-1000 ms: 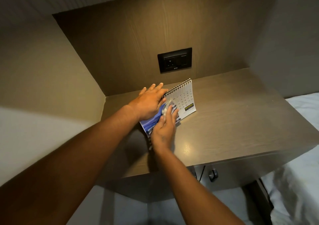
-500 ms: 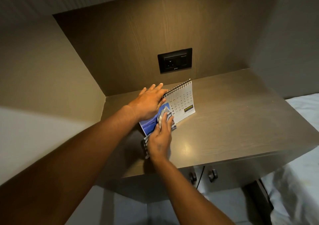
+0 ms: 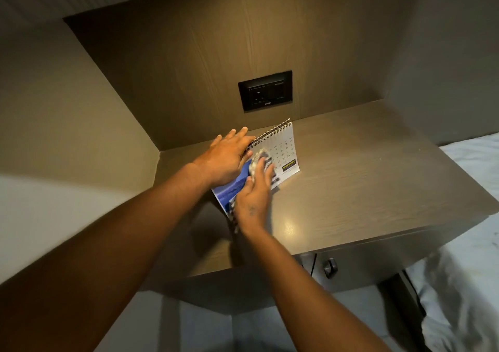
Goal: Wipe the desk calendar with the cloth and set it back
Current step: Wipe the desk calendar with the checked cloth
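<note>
A spiral-bound desk calendar (image 3: 286,151) with a white date grid and a blue picture stands tilted on the brown desk (image 3: 364,184), near the back wall. My left hand (image 3: 225,160) grips its top left edge at the spiral and steadies it. My right hand (image 3: 255,197) presses a crumpled grey-white cloth (image 3: 258,160) flat against the calendar's front face. The cloth's lower end hangs under my right wrist. Both hands cover most of the blue picture.
A black wall socket (image 3: 265,90) sits in the wood panel behind the calendar. A side wall closes the desk on the left. Drawer knobs (image 3: 330,268) show below the front edge. A white bed (image 3: 469,257) lies to the right.
My right hand with the cloth has slid back up the calendar face after dipping lower half a second ago. My left hand has stayed on the top edge.
</note>
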The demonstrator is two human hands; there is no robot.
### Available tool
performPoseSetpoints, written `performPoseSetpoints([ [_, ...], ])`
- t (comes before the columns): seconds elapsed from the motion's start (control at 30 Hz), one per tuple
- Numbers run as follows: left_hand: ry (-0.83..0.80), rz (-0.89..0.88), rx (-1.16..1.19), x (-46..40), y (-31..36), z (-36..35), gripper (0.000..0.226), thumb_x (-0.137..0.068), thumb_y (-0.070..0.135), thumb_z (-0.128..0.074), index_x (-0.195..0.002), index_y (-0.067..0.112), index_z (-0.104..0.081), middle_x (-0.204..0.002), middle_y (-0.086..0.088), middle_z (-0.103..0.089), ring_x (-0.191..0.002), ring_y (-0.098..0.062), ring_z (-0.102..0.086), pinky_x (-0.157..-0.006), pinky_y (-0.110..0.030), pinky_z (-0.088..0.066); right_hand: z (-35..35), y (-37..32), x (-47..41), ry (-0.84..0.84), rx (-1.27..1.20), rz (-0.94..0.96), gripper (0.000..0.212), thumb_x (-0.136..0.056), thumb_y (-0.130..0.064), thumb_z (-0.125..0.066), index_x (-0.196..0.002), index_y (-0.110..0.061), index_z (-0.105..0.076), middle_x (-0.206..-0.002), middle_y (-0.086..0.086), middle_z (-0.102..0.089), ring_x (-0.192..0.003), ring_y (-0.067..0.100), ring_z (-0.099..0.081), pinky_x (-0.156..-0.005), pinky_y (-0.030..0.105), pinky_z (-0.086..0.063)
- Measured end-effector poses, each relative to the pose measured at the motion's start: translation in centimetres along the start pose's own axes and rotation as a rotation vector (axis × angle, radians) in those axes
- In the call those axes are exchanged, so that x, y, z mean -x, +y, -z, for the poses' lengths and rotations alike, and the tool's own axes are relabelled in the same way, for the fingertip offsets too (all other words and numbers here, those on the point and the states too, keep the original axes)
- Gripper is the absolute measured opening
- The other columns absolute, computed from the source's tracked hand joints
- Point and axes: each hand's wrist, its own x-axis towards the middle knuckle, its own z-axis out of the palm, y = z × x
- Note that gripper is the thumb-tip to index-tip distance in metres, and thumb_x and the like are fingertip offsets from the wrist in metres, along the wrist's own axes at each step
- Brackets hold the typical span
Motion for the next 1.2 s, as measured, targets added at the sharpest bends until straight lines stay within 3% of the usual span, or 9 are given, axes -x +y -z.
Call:
performPoseSetpoints([
  [0.1, 0.0, 0.004, -0.001, 0.1, 0.1, -0.1, 0.054, -0.107, 0.04, -0.036, -0.157, 0.026, -0.022, -0.168, -0.004, -0.01, -0.154, -0.027, -0.007, -0.124, -0.052, -0.007, -0.2, 1.0, 1.1, -0.049, -0.013, -0.031, 0.059, -0.101, -0.008, -0.042, -0.155, -0.02, -0.021, -0.162, 0.008, -0.016, -0.148, 0.025, -0.015, -0.108, 0.019, -0.018],
  [0.3, 0.001, -0.001, -0.003, 0.1, 0.0, 0.0, 0.054, -0.107, 0.04, -0.035, -0.157, 0.025, -0.022, -0.169, -0.004, -0.01, -0.154, -0.027, -0.006, -0.124, -0.052, -0.007, -0.6, 0.1, -0.4, -0.007, -0.008, -0.054, 0.06, -0.101, -0.005, -0.041, -0.154, -0.026, -0.022, -0.165, 0.002, -0.008, -0.149, 0.023, -0.009, -0.084, -0.007, -0.005],
  [0.43, -0.004, 0.006, 0.001, 0.1, 0.1, 0.0, 0.054, -0.107, 0.04, -0.036, -0.157, 0.026, -0.022, -0.169, -0.003, -0.009, -0.154, -0.026, -0.006, -0.124, -0.053, -0.007, -0.6, 1.0, -0.4, 0.001, 0.033, -0.08, 0.059, -0.101, -0.005, -0.041, -0.154, -0.023, -0.023, -0.164, 0.003, -0.01, -0.149, 0.026, -0.009, -0.089, 0.002, -0.012],
  [0.57, -0.002, 0.008, -0.002, 0.0, 0.2, 0.0, 0.054, -0.107, 0.039, -0.037, -0.157, 0.026, -0.022, -0.168, -0.003, -0.01, -0.154, -0.027, -0.007, -0.124, -0.054, -0.008, 0.3, 0.9, -0.7, 0.017, 0.01, -0.158, 0.057, -0.102, -0.008, -0.041, -0.154, -0.024, -0.023, -0.164, 0.001, -0.012, -0.149, 0.024, -0.012, -0.107, 0.026, -0.03],
  [0.7, 0.005, -0.008, -0.003, 0.1, 0.0, 0.1, 0.054, -0.107, 0.039, -0.036, -0.157, 0.025, -0.022, -0.168, -0.004, -0.01, -0.154, -0.027, -0.007, -0.123, -0.054, -0.008, -0.3, -0.7, -1.7, 0.025, -0.038, -0.02, 0.055, -0.102, -0.009, -0.042, -0.153, -0.021, -0.027, -0.164, 0.002, -0.013, -0.149, 0.022, -0.007, -0.094, 0.004, -0.012],
  [0.83, 0.007, -0.005, -0.012, 0.0, 0.0, 0.0, 0.054, -0.107, 0.038, -0.037, -0.156, 0.024, -0.023, -0.168, -0.004, -0.011, -0.154, -0.027, -0.008, -0.123, -0.054, -0.009, 0.5, 0.6, -2.3, 0.075, -0.081, -0.193, 0.058, -0.101, -0.003, -0.04, -0.154, -0.021, -0.024, -0.164, 0.002, -0.014, -0.147, 0.024, -0.019, -0.086, 0.003, -0.022],
  [0.93, 0.016, -0.011, -0.015, -0.1, -0.1, -0.1, 0.053, -0.107, 0.038, -0.037, -0.156, 0.024, -0.024, -0.168, -0.004, -0.012, -0.154, -0.027, -0.009, -0.123, -0.054, -0.01, 0.9, 0.4, -2.9, 0.084, -0.1, -0.209, 0.056, -0.101, -0.002, -0.039, -0.153, -0.018, -0.026, -0.163, 0.004, -0.018, -0.145, 0.024, -0.023, -0.085, -0.004, -0.012],
  [1.07, 0.017, -0.01, -0.002, 0.0, 0.0, -0.1, 0.054, -0.106, 0.037, -0.039, -0.156, 0.023, -0.024, -0.168, -0.005, -0.012, -0.154, -0.027, -0.009, -0.123, -0.054, -0.009, 0.2, -1.1, -3.5, 0.07, -0.078, -0.027, 0.055, -0.099, -0.003, -0.042, -0.152, -0.017, -0.031, -0.163, 0.005, -0.016, -0.149, 0.023, -0.014, -0.101, 0.011, -0.015],
  [1.2, 0.016, -0.008, -0.002, -0.1, 0.0, 0.0, 0.053, -0.107, 0.038, -0.038, -0.156, 0.024, -0.024, -0.168, -0.004, -0.012, -0.154, -0.027, -0.009, -0.123, -0.055, -0.01, 1.0, 0.6, -3.5, 0.102, -0.093, -0.168, 0.057, -0.1, -0.001, -0.04, -0.153, -0.019, -0.027, -0.163, 0.003, -0.019, -0.146, 0.025, -0.023, -0.09, 0.007, -0.026],
])
